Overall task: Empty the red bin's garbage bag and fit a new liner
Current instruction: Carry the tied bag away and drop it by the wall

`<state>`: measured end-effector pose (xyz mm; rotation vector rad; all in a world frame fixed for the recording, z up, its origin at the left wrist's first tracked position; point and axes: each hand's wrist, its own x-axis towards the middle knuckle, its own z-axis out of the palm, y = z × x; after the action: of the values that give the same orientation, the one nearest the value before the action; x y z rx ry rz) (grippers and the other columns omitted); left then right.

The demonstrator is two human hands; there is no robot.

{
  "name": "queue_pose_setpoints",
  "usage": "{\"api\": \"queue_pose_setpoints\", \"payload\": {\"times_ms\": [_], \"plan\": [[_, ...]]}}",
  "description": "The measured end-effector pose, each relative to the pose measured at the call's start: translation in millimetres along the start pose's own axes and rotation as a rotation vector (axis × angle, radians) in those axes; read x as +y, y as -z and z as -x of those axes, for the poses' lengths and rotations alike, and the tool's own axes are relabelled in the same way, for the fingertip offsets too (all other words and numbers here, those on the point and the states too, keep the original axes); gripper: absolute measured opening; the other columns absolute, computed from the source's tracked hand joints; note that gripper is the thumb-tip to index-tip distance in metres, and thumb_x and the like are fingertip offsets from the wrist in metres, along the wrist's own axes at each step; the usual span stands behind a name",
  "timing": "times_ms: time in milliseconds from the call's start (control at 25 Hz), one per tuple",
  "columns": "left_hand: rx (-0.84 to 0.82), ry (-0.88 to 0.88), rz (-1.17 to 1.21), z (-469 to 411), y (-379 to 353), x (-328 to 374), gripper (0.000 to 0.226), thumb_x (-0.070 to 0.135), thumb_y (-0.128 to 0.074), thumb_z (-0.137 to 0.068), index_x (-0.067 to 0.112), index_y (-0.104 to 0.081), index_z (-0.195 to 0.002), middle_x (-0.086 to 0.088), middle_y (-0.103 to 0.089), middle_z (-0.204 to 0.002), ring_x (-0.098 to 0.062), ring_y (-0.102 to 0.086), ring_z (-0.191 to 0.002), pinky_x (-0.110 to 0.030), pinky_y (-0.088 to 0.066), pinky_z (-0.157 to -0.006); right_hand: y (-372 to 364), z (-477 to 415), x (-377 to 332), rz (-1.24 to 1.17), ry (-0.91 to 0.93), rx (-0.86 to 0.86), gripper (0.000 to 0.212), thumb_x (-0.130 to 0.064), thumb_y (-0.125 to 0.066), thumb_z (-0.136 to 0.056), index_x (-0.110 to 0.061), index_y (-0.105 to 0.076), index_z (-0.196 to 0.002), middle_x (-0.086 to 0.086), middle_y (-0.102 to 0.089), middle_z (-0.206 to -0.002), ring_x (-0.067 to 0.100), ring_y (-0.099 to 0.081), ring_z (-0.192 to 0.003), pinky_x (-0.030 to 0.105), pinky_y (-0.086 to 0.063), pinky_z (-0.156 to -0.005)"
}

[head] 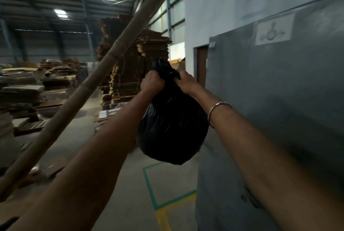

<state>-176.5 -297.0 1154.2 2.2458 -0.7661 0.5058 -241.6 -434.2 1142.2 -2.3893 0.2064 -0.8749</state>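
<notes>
Black plastic in your fists: both hands are clenched on the gathered neck of the garbage bag (174, 130). Your left hand (151, 82) is on the left of the bunch and your right hand (185, 83) on the right, knuckles close together, dead centre of the frame.
Bag: it hangs free below your fists, round and full-looking, and as far as I can tell it's touching nothing underneath.
Step (my guess): cinching or knotting the neck before you haul it off to dump.
Doing it well: twist the neck tight first, then pull both sides evenly so the knot seats low. Thin film tends to rip if you yank one side only. Keep the load out front, off your legs.
Bangle: the metal bangle (219, 113) on your right wrist sits just right of the bag, so mind it doesn't snag the plastic.
Bin: the red bin isn't in view, so no telling where the new liner goes.
Around you: a bamboo pole (89, 85) slants across the left half, with cardboard stacks (130, 63) behind it. A grey wall (279, 91) fills the right, and there are green and yellow floor lines (150, 189) at bottom centre. Give that pole room when you walk.
</notes>
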Motion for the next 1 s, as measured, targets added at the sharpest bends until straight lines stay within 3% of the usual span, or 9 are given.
{"api": "queue_pose_setpoints", "payload": {"times_ms": [160,320,480,600,680,760,880,1000], "plan": [[-0.072,-0.133,0.062,1,-18,43,0.037,0.014,-0.049,-0.088,0.002,-0.059,-0.121,-0.022,-0.061,-0.126,-0.040,-0.058,-0.118,-0.044,-0.049,-0.091,44,26,17,0.068,-0.064,0.130,0.033,-0.026,-0.052,-0.095,-0.011,-0.057,-0.124,0.016,-0.064,-0.123,0.028,-0.061,-0.110,0.026,-0.037,-0.077],[-0.161,-0.308,0.154,16,-49,103,0.036,0.013,-0.050,-0.088,0.000,-0.060,-0.119,-0.024,-0.060,-0.125,-0.039,-0.059,-0.115,-0.043,-0.049,-0.090,103,69,42,0.157,-0.164,0.241,0.026,-0.024,-0.053,-0.094,-0.010,-0.061,-0.115,0.015,-0.066,-0.115,0.023,-0.061,-0.102,0.024,-0.035,-0.076],[-0.281,-0.395,0.305,46,-78,171,0.028,0.008,-0.048,-0.089,-0.003,-0.061,-0.111,-0.027,-0.062,-0.113,-0.040,-0.062,-0.106,-0.040,-0.047,-0.077,168,123,63,0.280,-0.263,0.308,0.019,-0.024,-0.052,-0.094,-0.015,-0.058,-0.109,0.006,-0.060,-0.101,0.018,-0.055,-0.090,0.027,-0.035,-0.074],[-0.367,-0.500,0.406,77,-97,226,0.020,0.005,-0.047,-0.089,-0.007,-0.061,-0.097,-0.032,-0.062,-0.101,-0.043,-0.064,-0.100,-0.046,-0.050,-0.076,217,169,73,0.367,-0.323,0.363,0.006,-0.022,-0.051,-0.093,-0.018,-0.056,-0.096,0.000,-0.056,-0.093,0.018,-0.053,-0.087,0.027,-0.035,-0.069],[-0.376,-0.525,0.437,100,-104,260,0.023,0.005,-0.047,-0.087,-0.011,-0.060,-0.099,-0.034,-0.063,-0.106,-0.044,-0.064,-0.099,-0.049,-0.053,-0.080,248,201,75,0.407,-0.355,0.403,0.018,-0.021,-0.051,-0.093,-0.024,-0.046,-0.077,-0.007,-0.053,-0.080,0.018,-0.052,-0.081,0.028,-0.031,-0.058],[-0.400,-0.576,0.469,130,-108,301,0.017,0.006,-0.048,-0.087,-0.005,-0.059,-0.094,-0.030,-0.064,-0.108,-0.041,-0.064,-0.099,-0.044,-0.050,-0.075,285,239,75,0.455,-0.400,0.445,0.027,-0.021,-0.050,-0.095,-0.029,-0.040,-0.071,-0.009,-0.050,-0.075,0.017,-0.051,-0.079,0.024,-0.031,-0.055],[-0.449,-0.652,0.526,172,-115,366,0.017,0.010,-0.049,-0.088,-0.001,-0.060,-0.096,-0.028,-0.064,-0.110,-0.040,-0.063,-0.102,-0.034,-0.040,-0.072,342,295,70,0.519,-0.455,0.475,0.012,-0.023,-0.050,-0.097,-0.020,-0.057,-0.087,0.007,-0.063,-0.094,0.022,-0.059,-0.091,0.029,-0.040,-0.065],[-0.488,-0.725,0.593,222,-120,433,0.030,0.015,-0.050,-0.091,-0.003,-0.062,-0.112,-0.027,-0.063,-0.118,-0.041,-0.061,-0.109,-0.037,-0.043,-0.080,397,357,67,0.595,-0.496,0.538,0.026,-0.025,-0.049,-0.098,-0.009,-0.063,-0.113,0.015,-0.067,-0.117,0.026,-0.062,-0.106,0.036,-0.048,-0.086]]}}
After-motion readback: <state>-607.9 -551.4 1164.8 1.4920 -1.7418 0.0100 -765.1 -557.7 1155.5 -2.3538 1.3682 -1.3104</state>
